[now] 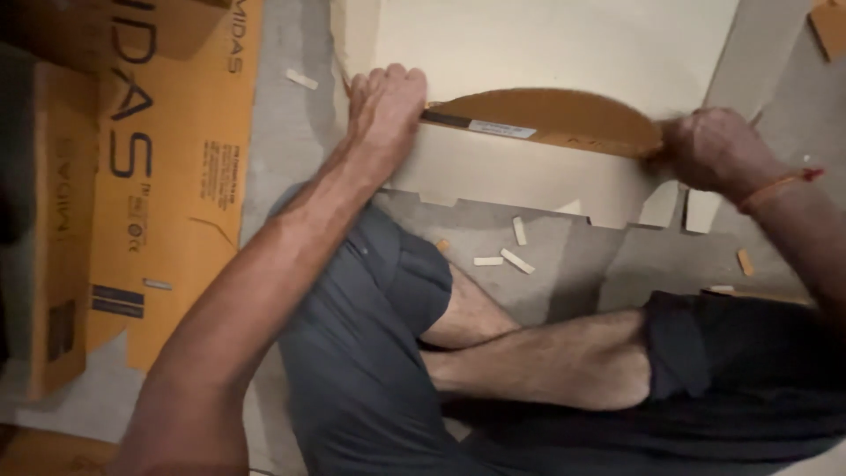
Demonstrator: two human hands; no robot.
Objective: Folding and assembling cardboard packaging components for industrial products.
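Note:
A large cream-coloured cardboard sheet [546, 44] lies flat on the grey floor in front of me. One brown flap [555, 119] of it is bent up along a fold. My left hand [385, 106] grips the left end of that flap, fingers curled over its edge. At the flap's right end, my right hand [714, 150], with an orange thread at the wrist, is closed on it and looks blurred. My crossed bare legs in dark shorts [370, 353] are below the sheet.
An orange printed cardboard box [167, 159] lies flattened at the left. Small cardboard offcuts [515, 258] are scattered on the grey floor [291, 132] near my knees. Another brown cardboard piece [833, 26] shows at the top right corner.

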